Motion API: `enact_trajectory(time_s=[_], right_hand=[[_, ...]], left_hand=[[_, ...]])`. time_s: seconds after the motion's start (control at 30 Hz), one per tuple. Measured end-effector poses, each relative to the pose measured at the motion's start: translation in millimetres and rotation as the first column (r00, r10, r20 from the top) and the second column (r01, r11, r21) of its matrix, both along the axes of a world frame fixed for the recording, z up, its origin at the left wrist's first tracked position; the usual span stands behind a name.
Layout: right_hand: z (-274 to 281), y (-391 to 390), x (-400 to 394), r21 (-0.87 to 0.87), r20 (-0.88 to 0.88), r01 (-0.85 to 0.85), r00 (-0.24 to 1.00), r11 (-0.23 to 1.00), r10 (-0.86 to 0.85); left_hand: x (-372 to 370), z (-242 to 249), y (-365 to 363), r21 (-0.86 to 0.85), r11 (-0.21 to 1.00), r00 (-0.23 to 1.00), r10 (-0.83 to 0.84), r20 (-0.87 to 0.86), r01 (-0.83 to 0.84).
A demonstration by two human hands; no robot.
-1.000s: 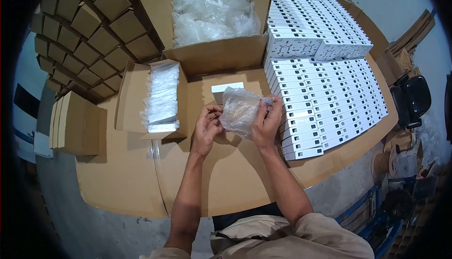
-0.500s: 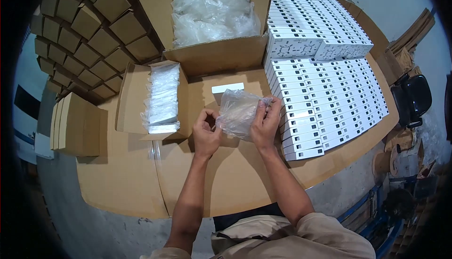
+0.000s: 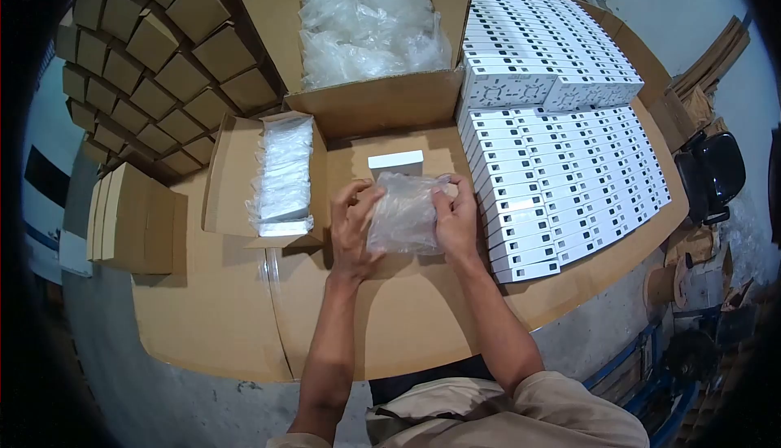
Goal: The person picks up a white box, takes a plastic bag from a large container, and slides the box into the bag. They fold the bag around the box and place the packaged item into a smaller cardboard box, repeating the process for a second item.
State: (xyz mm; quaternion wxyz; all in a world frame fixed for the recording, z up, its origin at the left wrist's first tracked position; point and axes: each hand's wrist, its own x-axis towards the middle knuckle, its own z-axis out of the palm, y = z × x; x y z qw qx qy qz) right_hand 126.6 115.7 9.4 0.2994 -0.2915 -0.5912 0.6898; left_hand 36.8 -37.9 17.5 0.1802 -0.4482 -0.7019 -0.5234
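Note:
A clear plastic bag (image 3: 404,216), flattened out, is held up over the cardboard-covered table. My right hand (image 3: 457,220) pinches it near the upper right corner between thumb and fingers. On the other side, my left hand (image 3: 351,224) is slightly blurred, its fingers apart and right at the bag's left edge. Just behind the bag stands a white box (image 3: 396,160), its lower part hidden by the plastic. To the left, an open carton (image 3: 232,175) contains a row of white boxes wrapped in clear plastic (image 3: 285,175).
A large carton (image 3: 374,106) full of clear plastic bags (image 3: 370,33) stands at the back. Rows of white boxes (image 3: 561,179) are stacked close to my right hand. Folded brown cartons (image 3: 134,220) stand at left, below a wall of brown boxes (image 3: 163,57).
My left hand has gone from a pinch to spread fingers at the bag's left side. The bag, crumpled before, now hangs flatter and slightly lower in view.

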Motion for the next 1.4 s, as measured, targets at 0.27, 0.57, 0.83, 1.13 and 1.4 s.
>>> enact_trajectory(time_s=[0.27, 0.57, 0.83, 1.13, 1.4], right_hand=[[5.1, 10.3, 4.8, 0.200, -0.294, -0.052, 0.949, 0.978, 0.111], [3.6, -7.6, -0.4, 0.270, -0.152, -0.152, 0.968, 0.951, 0.198], [14.0, -1.0, 5.5, 0.070, -0.091, -0.357, 0.927, 0.931, 0.363], [6.1, -0.4, 1.8, 0.091, -0.115, -0.135, 0.983, 0.987, 0.145], [11.4, -9.2, -1.6, 0.060, -0.247, 0.113, 0.964, 0.992, -0.095]], left_hand=[[4.8, -4.9, -2.9, 0.056, 0.994, 0.957, 0.077, 0.281, -0.096], [11.5, -29.5, 13.8, 0.216, 0.972, 0.745, -0.072, 0.663, -0.098], [10.6, -23.7, 15.7, 0.326, 0.945, 0.585, -0.251, 0.771, -0.024], [8.6, -28.6, 17.4, 0.134, 0.988, 0.682, -0.044, 0.730, -0.080], [21.6, -17.8, 22.4, 0.158, 0.979, 0.717, -0.020, 0.697, -0.126]])
